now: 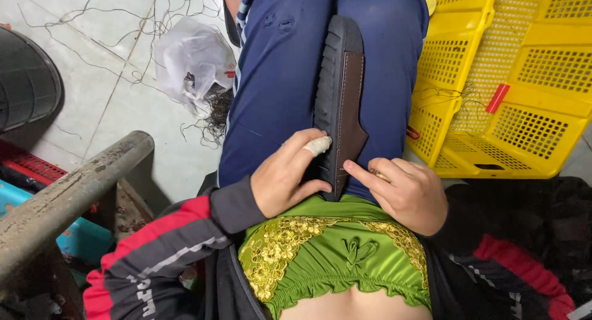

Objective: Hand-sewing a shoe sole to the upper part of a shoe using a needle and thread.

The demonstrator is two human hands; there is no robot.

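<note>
A dark shoe [340,98] with a black ridged sole and brown leather upper lies clamped lengthwise between my knees in blue trousers [277,79]. My left hand [287,178], with a white bandage on one fingertip, grips the near end of the sole. My right hand [404,190] rests against the brown side of the shoe, index finger pointing at its edge, the other fingers curled.
A yellow plastic crate [518,73] lies at the right with a red-handled tool [497,98] and thread on it. A white plastic bag [194,61] and loose black threads are on the floor at left. A grey metal bar [68,190] crosses the lower left.
</note>
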